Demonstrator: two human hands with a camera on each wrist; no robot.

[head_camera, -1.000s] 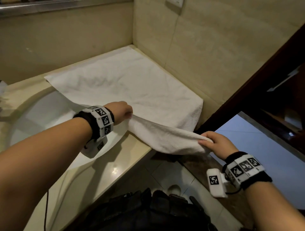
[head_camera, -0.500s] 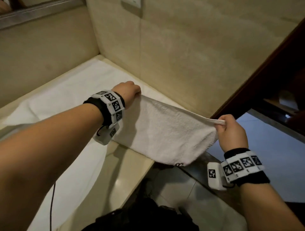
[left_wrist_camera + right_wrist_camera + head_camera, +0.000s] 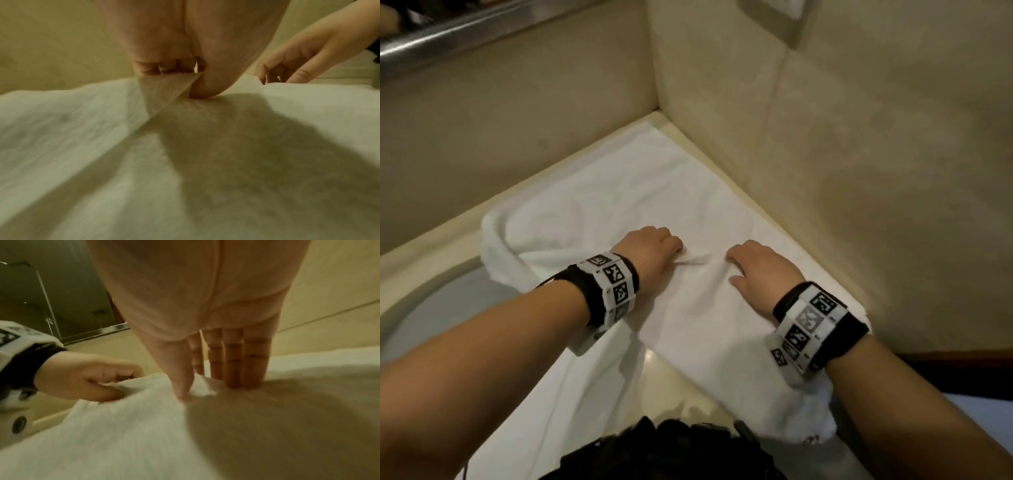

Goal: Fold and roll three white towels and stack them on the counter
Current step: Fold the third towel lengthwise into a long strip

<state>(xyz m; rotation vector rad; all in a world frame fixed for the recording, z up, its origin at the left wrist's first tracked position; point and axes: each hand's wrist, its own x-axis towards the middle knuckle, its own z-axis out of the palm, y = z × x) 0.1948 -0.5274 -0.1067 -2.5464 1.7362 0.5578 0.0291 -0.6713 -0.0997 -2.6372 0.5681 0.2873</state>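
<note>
One white towel point(image 3: 688, 325) lies folded over on the beige counter point(image 3: 671, 373), tucked into the wall corner. Its near end point(image 3: 801, 418) droops over the counter's front edge. My left hand point(image 3: 678, 251) sits on top of the towel near its middle; in the left wrist view its curled fingers point(image 3: 164, 68) and thumb pinch a thin towel edge point(image 3: 164, 91). My right hand point(image 3: 732, 270) is a short way to the right, with its straight fingers point(image 3: 234, 366) and thumb pressing down on the towel point(image 3: 123, 434). No other towels show.
A white sink basin point(image 3: 431, 308) lies left of the towel, which partly overlaps its rim. Tiled walls close in the back and right sides. A metal ledge point(image 3: 448, 37) runs along the top left. Dark clothing point(image 3: 671, 452) fills the bottom edge.
Both hands lifted the towel's near edge off the counter front and carried it away over the towel. They have come close together and now rest on the folded towel.
</note>
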